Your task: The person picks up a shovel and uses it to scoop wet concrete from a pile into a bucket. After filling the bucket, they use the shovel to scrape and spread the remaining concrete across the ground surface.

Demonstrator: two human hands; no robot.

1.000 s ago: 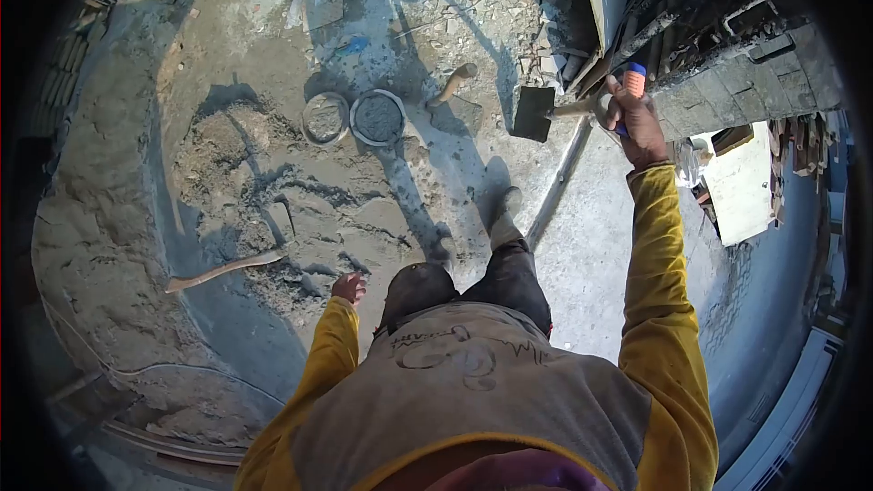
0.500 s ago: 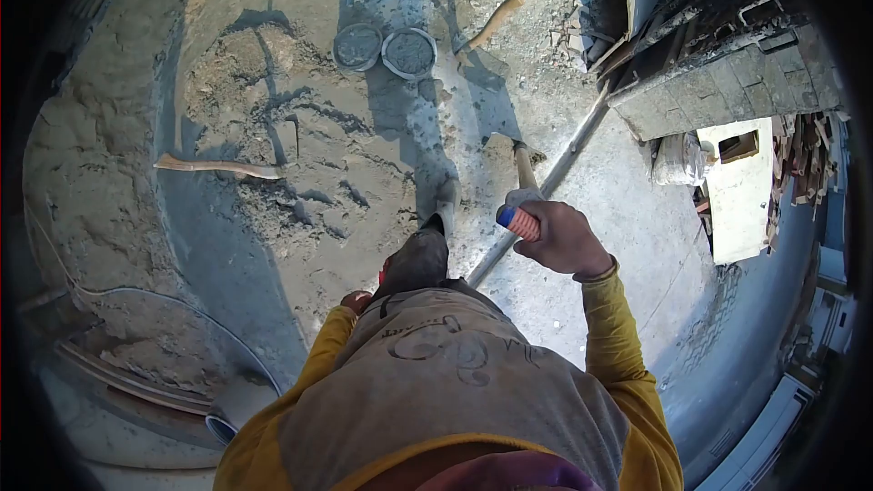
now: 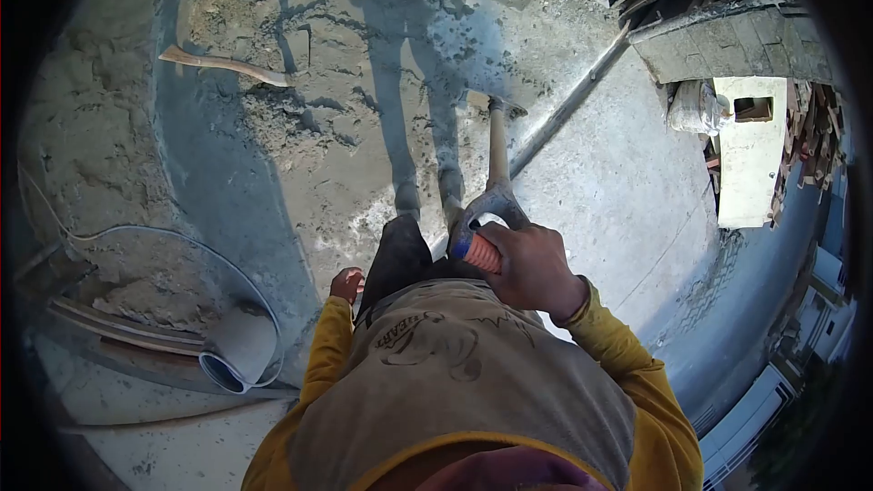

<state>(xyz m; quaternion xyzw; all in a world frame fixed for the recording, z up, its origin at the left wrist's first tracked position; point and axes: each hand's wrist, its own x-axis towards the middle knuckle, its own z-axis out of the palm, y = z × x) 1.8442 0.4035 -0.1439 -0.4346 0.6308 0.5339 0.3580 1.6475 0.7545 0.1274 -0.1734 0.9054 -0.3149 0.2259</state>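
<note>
Head view, right hand (image 3: 536, 268): fingers wrapped around the orange grip (image 3: 482, 253) of a shovel, probably to steer it one-handed.
Shovel (image 3: 498, 150): slanting away, blade low near the floor's (image 3: 627, 173) long strip (image 3: 568, 102); contact unclear.
Left hand (image 3: 346, 285): loosely curled beside the leg (image 3: 397, 255), seemingly empty.
Wooden-handled tool (image 3: 227, 65): at the sand pile's (image 3: 264, 0) left edge, perhaps laid aside.

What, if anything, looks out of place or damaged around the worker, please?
The pale panel at right has a dark rectangular hole, possibly a deliberate cut-out, beside jumbled wood scraps. At left, a wooden handle lies by the spread heap, a possible trip hazard. The shovel in the right hand shows no clear damage.
</note>
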